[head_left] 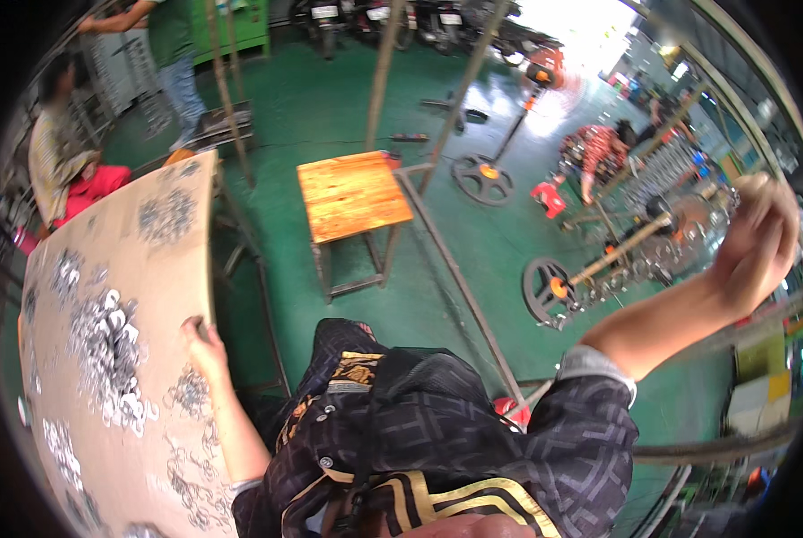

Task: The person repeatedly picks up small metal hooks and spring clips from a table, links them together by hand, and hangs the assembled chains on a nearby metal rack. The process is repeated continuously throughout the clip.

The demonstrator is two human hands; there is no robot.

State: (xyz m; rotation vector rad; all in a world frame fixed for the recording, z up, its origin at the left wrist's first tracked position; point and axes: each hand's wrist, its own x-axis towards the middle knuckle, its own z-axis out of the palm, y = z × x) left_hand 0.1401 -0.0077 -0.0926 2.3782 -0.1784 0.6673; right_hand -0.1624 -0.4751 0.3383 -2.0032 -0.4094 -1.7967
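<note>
My left hand (206,350) rests at the right edge of a tan-topped table (182,278), its thumb and forefinger apart and nothing seen between them. Beside it on the tabletop lies a small cluster of thin metal pieces (189,392). A larger heap of dark and shiny flat metal parts (113,354) spreads over the middle of the table, some of them hook-shaped. My right hand (760,238) is raised far out to the right, away from the table. Its fingers look curled but are smeared by motion, so whether they hold anything is hidden.
A wooden-topped stool (355,193) stands ahead, beside a metal floor frame (460,278). Two people (61,152) (175,67) are at the far left. Another person (592,152) crouches at the right near metal parts. A pedestal fan (487,170) and parked motorbikes (375,22) are farther off.
</note>
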